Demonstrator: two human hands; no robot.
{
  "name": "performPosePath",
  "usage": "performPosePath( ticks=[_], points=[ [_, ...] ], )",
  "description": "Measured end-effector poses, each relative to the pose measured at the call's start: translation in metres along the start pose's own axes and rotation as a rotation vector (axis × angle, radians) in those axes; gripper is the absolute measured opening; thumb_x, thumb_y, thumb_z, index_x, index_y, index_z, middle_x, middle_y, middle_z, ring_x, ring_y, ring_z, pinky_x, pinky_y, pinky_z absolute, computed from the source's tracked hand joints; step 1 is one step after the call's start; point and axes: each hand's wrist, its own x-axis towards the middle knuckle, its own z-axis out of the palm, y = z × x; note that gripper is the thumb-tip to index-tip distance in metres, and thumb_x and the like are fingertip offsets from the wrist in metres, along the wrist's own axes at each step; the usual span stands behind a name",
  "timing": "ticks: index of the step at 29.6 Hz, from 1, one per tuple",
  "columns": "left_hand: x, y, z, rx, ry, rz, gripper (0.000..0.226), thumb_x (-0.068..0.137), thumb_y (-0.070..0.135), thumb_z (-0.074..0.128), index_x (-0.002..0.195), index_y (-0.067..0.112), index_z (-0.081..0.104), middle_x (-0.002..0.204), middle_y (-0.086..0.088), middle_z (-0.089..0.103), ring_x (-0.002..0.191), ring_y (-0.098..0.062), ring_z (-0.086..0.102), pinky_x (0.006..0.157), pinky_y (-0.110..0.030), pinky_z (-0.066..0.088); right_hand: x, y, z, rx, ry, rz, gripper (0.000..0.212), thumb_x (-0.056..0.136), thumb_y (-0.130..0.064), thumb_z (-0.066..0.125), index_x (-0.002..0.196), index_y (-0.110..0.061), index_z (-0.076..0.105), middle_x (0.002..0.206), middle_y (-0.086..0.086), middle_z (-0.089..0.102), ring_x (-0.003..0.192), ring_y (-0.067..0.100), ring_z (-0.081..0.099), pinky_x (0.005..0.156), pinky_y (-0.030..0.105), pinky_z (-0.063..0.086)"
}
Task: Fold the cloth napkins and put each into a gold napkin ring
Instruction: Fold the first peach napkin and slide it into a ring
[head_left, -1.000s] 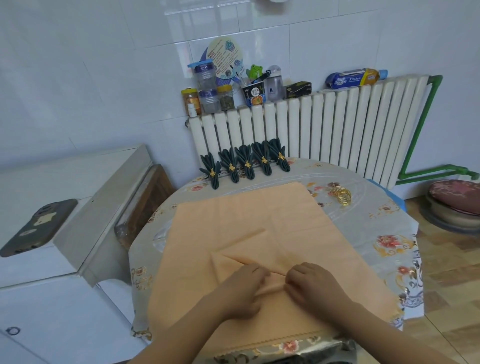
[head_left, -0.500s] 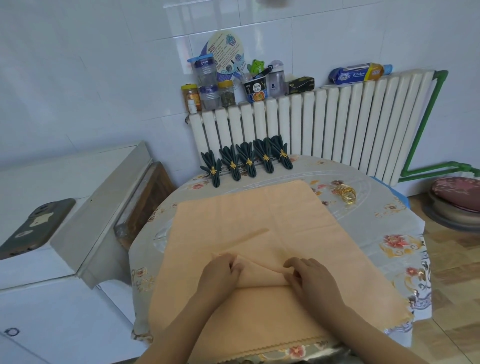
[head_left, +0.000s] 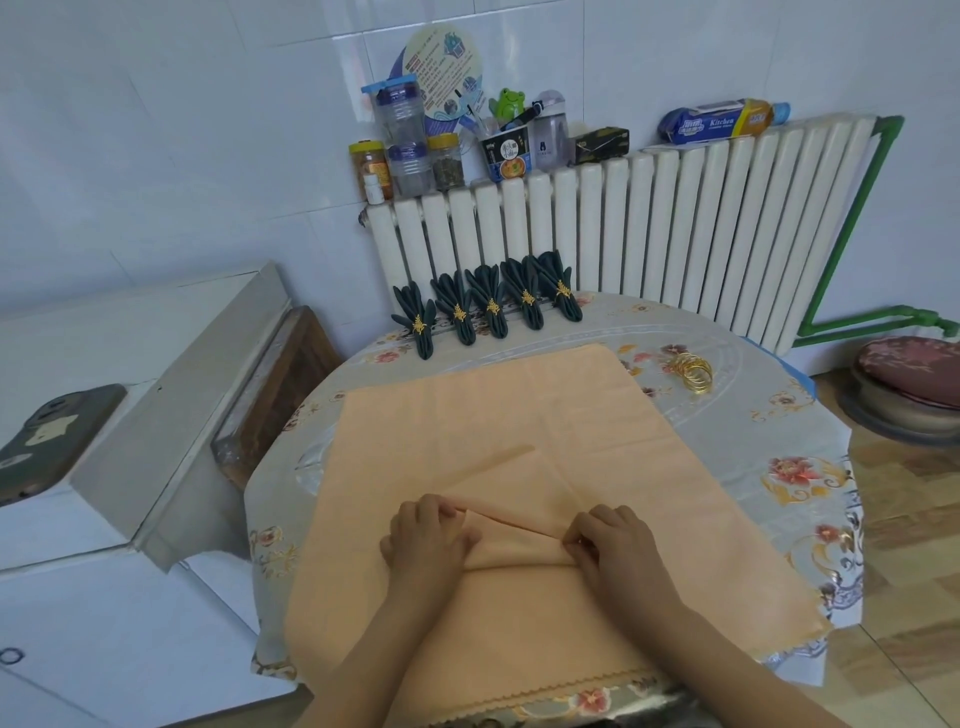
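A peach cloth napkin (head_left: 509, 535) lies partly folded on a larger peach cloth (head_left: 493, 415) that covers the round table (head_left: 779, 441). My left hand (head_left: 426, 535) grips the fold's left end with curled fingers. My right hand (head_left: 613, 540) pinches its right end. A pile of loose gold napkin rings (head_left: 693, 370) sits at the far right of the table. Several dark green folded napkins (head_left: 488, 306), each in a gold ring, stand in a row at the far edge.
A white radiator (head_left: 623, 234) stands behind the table, with jars, bottles and a box on top. A white counter (head_left: 130, 405) with a phone (head_left: 47, 441) is at the left. A cushioned stool (head_left: 914, 384) stands at the right.
My hands have spread apart along the pleat, the left one moving left to the fold's end. The view has shifted slightly.
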Motion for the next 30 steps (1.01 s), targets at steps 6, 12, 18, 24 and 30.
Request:
performPosePath(
  ticks=[6,12,18,24,30],
  points=[
    [-0.004,0.039,0.009,0.2,-0.016,0.696,0.049,0.086,0.03,0.032,0.124,0.022,0.061,0.142,-0.007,0.048,0.133,-0.027,0.043,0.11,-0.037,0.007,0.003,0.0,0.0,0.018,-0.001,-0.003,0.019,0.061,-0.013,0.073,0.061,-0.021,0.055,0.061,-0.009,0.054,0.06,0.013,0.038,0.051,0.02,0.031],
    [0.031,0.076,0.019,0.262,-0.339,0.72,0.051,0.096,0.02,0.022,0.146,0.027,0.031,0.159,0.006,0.015,0.146,-0.008,0.001,0.115,-0.031,-0.012,0.002,-0.002,0.001,0.065,-0.051,0.064,0.017,0.067,-0.009,0.071,0.062,-0.019,0.058,0.061,-0.005,0.056,0.063,0.017,0.043,0.054,0.034,0.038],
    [0.071,0.112,0.011,0.446,-0.527,0.768,0.033,0.089,0.006,0.05,0.117,0.022,0.055,0.124,0.002,0.049,0.127,-0.015,0.037,0.117,-0.039,0.0,0.001,-0.002,0.001,0.128,-0.076,0.1,0.008,0.072,-0.014,0.063,0.065,-0.018,0.062,0.064,-0.004,0.058,0.068,0.02,0.046,0.06,0.036,0.04],
    [0.084,0.136,0.011,0.714,-0.606,0.851,0.025,0.091,0.022,0.055,0.115,0.022,0.059,0.118,-0.003,0.055,0.112,-0.023,0.049,0.101,-0.032,0.027,0.002,0.001,0.002,0.154,-0.033,0.108,0.005,0.067,-0.019,0.061,0.063,-0.021,0.062,0.061,-0.006,0.058,0.066,0.014,0.041,0.056,0.035,0.04],
    [0.068,0.128,0.001,0.642,-0.478,0.919,0.015,0.087,0.01,0.051,0.1,0.013,0.057,0.11,-0.006,0.056,0.1,-0.025,0.052,0.084,-0.03,0.033,-0.001,0.0,-0.001,0.106,0.004,0.09,0.01,0.063,-0.015,0.068,0.061,-0.022,0.062,0.058,-0.008,0.058,0.061,0.019,0.051,0.052,0.031,0.041]
  ],
)
